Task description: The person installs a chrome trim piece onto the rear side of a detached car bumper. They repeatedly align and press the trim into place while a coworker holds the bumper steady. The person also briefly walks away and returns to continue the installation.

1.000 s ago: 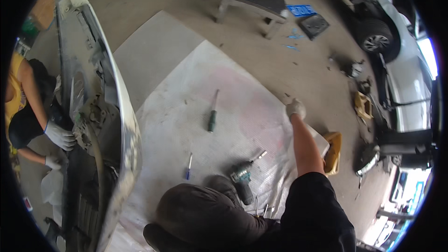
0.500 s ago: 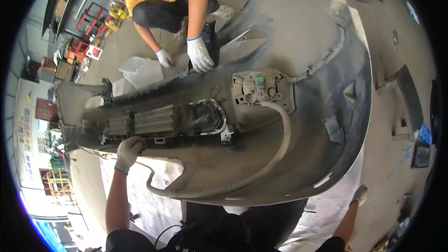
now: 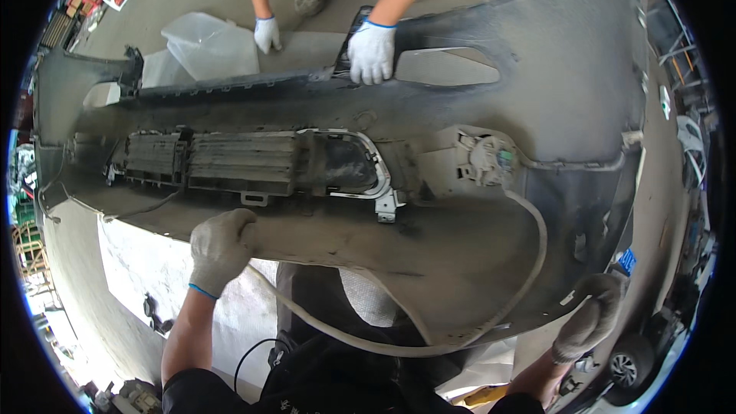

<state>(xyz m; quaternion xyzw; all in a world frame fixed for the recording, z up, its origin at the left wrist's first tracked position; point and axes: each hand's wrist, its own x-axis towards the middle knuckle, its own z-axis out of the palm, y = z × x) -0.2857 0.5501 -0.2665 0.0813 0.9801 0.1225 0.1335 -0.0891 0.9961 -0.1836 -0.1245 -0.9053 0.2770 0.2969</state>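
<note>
1. The left hand [image 3: 221,249] grips the near edge of the bumper [image 3: 429,241], its glove over the rim.
2. The right hand [image 3: 590,318] sits at the bumper's near right corner; its glove is blurred, so whether the fingers close around the rim is unclear.
3. The bumper stretches between and beyond both hands, inner side up, its near edge over the legs [image 3: 307,291].
4. Ahead of the left hand lie the slats [image 3: 241,161]. A firm hold on the rim, clear of these, seems safest, since they may flex or crack.
5. The hose [image 3: 543,238] runs from the fitting [image 3: 487,159], well left of and ahead of the right hand, and loops past the near edge to just beside the left hand. It could snag; better to leave it outside the grip.
6. The co-worker's hand [image 3: 372,54] rests on the far edge, ahead and to the right of the left hand. Moving in time with it, with even support from 2 sides, should limit twisting.
</note>
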